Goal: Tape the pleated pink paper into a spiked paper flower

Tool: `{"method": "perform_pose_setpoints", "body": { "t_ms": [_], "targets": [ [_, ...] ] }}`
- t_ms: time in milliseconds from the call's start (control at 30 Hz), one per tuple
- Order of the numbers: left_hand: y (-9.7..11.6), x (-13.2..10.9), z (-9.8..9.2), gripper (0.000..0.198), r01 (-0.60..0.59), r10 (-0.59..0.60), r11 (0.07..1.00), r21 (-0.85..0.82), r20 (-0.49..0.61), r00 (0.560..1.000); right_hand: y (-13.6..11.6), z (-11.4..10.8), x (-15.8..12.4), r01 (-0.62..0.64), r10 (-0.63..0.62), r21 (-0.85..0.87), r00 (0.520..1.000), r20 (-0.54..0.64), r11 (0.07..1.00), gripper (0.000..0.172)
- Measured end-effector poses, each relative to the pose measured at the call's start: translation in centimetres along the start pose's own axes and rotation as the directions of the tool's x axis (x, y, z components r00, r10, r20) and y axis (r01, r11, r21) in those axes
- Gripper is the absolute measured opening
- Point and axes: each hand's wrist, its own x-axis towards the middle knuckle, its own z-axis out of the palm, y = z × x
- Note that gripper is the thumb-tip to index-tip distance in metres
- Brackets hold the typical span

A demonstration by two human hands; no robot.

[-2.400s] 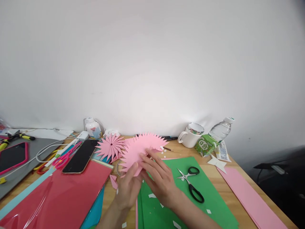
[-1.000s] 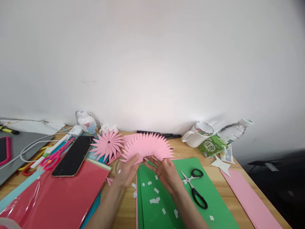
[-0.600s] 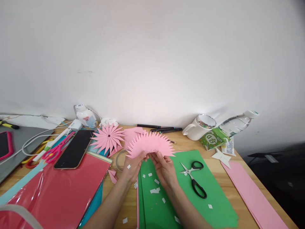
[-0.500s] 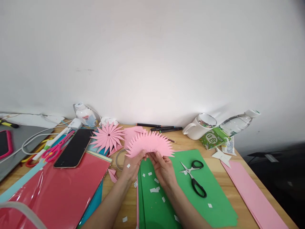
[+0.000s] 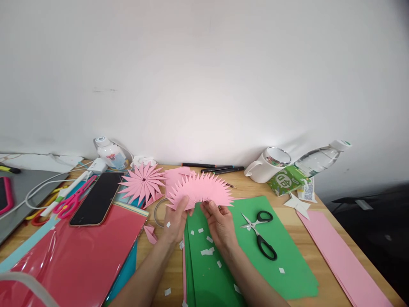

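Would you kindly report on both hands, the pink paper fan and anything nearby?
Left hand and right hand both gripping the pink paper fan. Fan arched, spikes outward. Open scissors and white scraps on green sheets, close by.

There's the white mug (image 5: 266, 168) at the back of the wooden tabletop (image 5: 298, 232), handle pointing left. Just beside the mug on its right sits a green printed box (image 5: 285, 180), and farther right of the mug, a clear bottle (image 5: 319, 160). Left of the mug, black pens (image 5: 228, 170) lie bunched by the wall. Well left of the mug, a white labelled bottle (image 5: 111, 154); left and nearer the front than the mug, a dark-screened phone (image 5: 96, 198) lies flat.
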Motion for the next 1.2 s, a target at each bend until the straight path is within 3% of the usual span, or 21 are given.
{"method": "perform_pose_setpoints", "body": {
  "t_ms": [233,500,1200],
  "targets": [
    [0.13,0.67,-0.67,0.025,-0.009,0.009,1.000,-0.022,0.007,1.000,-0.97,0.38,0.18,0.010,-0.011,0.038,1.000,0.026,0.999,0.023],
    [0.12,0.39,-0.48,0.022,0.006,-0.006,0.999,-0.050,0.009,1.000,-0.77,-0.07,0.47,0.059,-0.063,-0.059,0.996,-0.067,0.996,0.027],
    [-0.18,-0.02,-0.17,0.019,0.022,-0.021,0.999,-0.032,0.042,0.999,-0.33,-0.02,0.30,0.099,-0.099,-0.113,0.995,0.006,0.989,0.025]
  ]
}}
